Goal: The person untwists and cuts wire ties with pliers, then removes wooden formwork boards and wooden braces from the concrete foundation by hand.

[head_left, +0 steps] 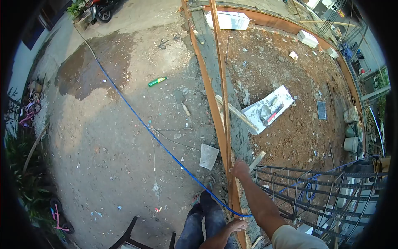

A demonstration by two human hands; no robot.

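Note:
Two long brown boards (pixel 211 87) stand along a strip of wet grey concrete (pixel 242 137), running away from me. My right hand (pixel 240 169) is closed over the upper edge of the board, beside a short wooden crosspiece (pixel 257 161). Closer to my body, my left hand (pixel 238 225) has its fingers curled at the same board's edge; the fingertips are partly hidden. A blue hose (pixel 166 151) crosses the ground and passes over the board just beyond my left hand. Another crosspiece (pixel 237 112) spans the concrete farther ahead.
A rebar cage (pixel 306 178) juts in at right. A white panel (pixel 269 108) bears a trowel and a red-handled tool. On the left ground lie a grey slab (pixel 208 156), a green bottle (pixel 157 81) and a trowel (pixel 185 108). A dark chair (pixel 130 236) stands at the bottom.

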